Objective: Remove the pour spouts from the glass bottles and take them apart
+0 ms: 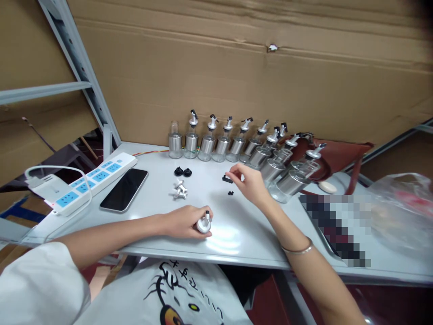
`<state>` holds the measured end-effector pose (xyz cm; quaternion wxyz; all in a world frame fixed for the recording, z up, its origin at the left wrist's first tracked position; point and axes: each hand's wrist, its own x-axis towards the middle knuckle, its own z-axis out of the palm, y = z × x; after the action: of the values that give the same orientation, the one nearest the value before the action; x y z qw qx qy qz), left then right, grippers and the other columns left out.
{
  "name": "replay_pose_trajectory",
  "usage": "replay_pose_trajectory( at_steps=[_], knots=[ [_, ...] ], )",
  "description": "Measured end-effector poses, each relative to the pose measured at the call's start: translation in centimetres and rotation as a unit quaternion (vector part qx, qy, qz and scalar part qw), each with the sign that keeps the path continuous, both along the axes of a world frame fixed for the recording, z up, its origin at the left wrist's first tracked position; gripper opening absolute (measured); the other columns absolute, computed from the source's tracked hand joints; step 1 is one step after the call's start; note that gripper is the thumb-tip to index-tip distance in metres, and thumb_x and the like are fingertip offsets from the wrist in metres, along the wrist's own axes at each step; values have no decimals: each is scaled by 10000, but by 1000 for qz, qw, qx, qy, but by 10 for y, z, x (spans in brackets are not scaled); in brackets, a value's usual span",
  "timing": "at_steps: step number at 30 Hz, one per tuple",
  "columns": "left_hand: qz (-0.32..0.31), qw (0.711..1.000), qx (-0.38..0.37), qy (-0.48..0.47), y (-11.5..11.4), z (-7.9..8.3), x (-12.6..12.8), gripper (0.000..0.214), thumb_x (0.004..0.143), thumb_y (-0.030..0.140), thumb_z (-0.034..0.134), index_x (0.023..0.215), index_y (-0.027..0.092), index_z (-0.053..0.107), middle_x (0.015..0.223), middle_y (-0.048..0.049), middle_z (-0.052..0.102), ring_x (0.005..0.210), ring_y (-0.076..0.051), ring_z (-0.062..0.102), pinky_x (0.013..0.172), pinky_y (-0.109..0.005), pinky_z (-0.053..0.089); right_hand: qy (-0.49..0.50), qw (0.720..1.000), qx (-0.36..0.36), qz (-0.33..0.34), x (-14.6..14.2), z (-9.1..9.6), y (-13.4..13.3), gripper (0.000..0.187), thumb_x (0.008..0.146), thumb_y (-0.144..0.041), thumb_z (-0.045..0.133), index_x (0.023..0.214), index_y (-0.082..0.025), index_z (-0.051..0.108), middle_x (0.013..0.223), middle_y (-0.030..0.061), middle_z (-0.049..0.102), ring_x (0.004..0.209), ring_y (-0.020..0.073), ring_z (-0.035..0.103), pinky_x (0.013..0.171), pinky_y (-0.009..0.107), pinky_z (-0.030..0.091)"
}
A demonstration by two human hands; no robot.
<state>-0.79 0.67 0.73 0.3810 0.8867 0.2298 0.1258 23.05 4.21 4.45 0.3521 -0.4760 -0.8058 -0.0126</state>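
- Head view, left hand point(189, 222): near the counter's front edge, its fingers and thumb closed around a silver pourer point(203, 225) with a black tip. Whatever lies beneath the pourer inside the grip is hidden.
- Head view, right hand point(248, 183): farther back and to the right, thumb and forefinger brought close together at the black strip-shaped piece point(227, 179) on the counter point(155, 234). I cannot tell whether the fingertips have hold of it or only touch it. A bracelet point(297, 249) circles the wrist.
- Head view, loose parts: two small black beads point(230, 193) lie just nearer than the strip-shaped piece. To the left sits a small pile of silver spouts point(180, 190), and just beyond it two round black stoppers point(183, 171) side by side.
- Head view, far side: glass bottles point(207, 147) with silver bands stand in a row along the cardboard point(237, 81), curving nearer at the right. Most carry silver pourers with black tips; the leftmost bottle point(175, 145) shows a bare glass top.
- Head view, left: a phone point(124, 190) lies beside a white power strip point(96, 181).
- Head view, right: beyond the right arm are a reddish-brown bag point(348, 158), a white oval object point(327, 187) and a clear plastic bag point(399, 221).
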Motion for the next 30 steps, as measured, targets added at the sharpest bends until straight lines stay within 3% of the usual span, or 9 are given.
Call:
replay_pose_trajectory(
  at_steps=[4, 7, 12, 16, 22, 30],
  knots=[
    [-7, 1000, 17, 7, 1, -2, 0, 269, 799, 380, 577, 944, 193, 448, 636, 37, 479, 563, -126, 443, 571, -232, 336, -84, 985, -145, -44, 25, 6, 10, 132, 832, -222, 607, 710, -172, 589, 634, 8, 606, 565, 125, 515, 582, 232, 385],
    [-14, 999, 34, 3, 1, -4, 0, 271, 802, 384, 571, 953, 192, 455, 651, 27, 490, 579, -133, 455, 571, -234, 337, -163, 963, -204, -61, 32, -1, 14, 123, 806, -156, 601, 685, -166, 618, 652, 23, 617, 598, 137, 531, 587, 236, 376],
    [-18, 998, 53, 4, 2, -6, 0, 268, 814, 390, 562, 969, 193, 466, 656, 23, 508, 584, -135, 471, 575, -237, 349, -170, 960, -215, -49, 28, -12, 18, 102, 845, -174, 561, 850, -171, 663, 747, 42, 673, 669, 157, 585, 638, 241, 402],
    [-20, 998, 63, 4, 1, -5, 0, 278, 812, 392, 562, 975, 187, 471, 693, 2, 542, 621, -148, 506, 594, -241, 367, -138, 964, -222, -56, 29, -5, 15, 267, 881, -101, 425, 1061, -159, 614, 747, 42, 694, 702, 162, 619, 690, 247, 432],
    [-26, 997, 78, -1, 1, -6, -1, 286, 822, 401, 551, 988, 180, 479, 731, -25, 582, 644, -167, 537, 615, -258, 385, -129, 958, -250, -52, 26, -1, 10, 243, 849, -71, 449, 993, -161, 623, 832, 57, 732, 755, 172, 641, 727, 258, 433],
    [-30, 996, 89, 3, 1, -7, -1, 301, 824, 409, 539, 1009, 177, 488, 746, -37, 601, 646, -175, 559, 619, -264, 395, -142, 963, -228, -26, 19, -5, 10, 225, 874, -94, 442, 961, -176, 633, 882, 58, 720, 770, 164, 642, 727, 254, 439]
  ],
)
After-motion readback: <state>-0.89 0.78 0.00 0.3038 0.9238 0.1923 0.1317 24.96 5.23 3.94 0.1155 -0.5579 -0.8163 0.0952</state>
